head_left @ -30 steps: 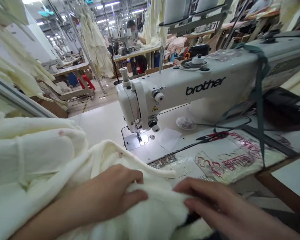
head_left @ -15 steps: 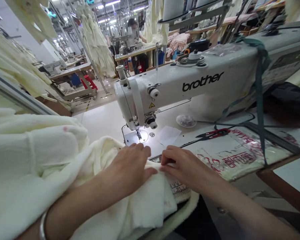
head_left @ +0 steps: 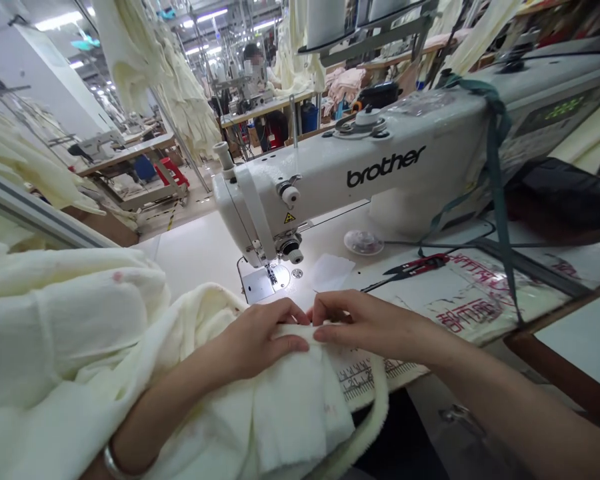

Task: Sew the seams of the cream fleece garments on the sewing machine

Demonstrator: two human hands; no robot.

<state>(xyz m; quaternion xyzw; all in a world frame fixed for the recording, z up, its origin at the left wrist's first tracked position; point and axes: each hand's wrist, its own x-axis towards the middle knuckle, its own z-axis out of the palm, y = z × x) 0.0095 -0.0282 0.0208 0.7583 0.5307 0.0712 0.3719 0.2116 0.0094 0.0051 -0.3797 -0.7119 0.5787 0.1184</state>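
Workshop garments (head_left: 180, 117) hang behind the white sewing table (head_left: 193, 243); both hands (head_left: 363, 323) pinch cream fabric (head_left: 287, 413).

Cream cloth (head_left: 90, 327) bears a pink spot (head_left: 118, 276), and a white sewing machine (head_left: 325, 180) carries black lettering (head_left: 386, 166), a yellow-and-black warning triangle (head_left: 290, 218) and glowing green digits (head_left: 565, 108). Thread snips (head_left: 425, 263) are red and black, a strip (head_left: 495, 170) muted green.

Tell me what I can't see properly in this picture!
In the head view:
Cream cloth: pinched part partly hidden by the left hand and right hand.
Printed ruler: partly covered by that cloth.
Thread cones: tops cut off by the upper edge.
Green digital display: digits too small and blurred.
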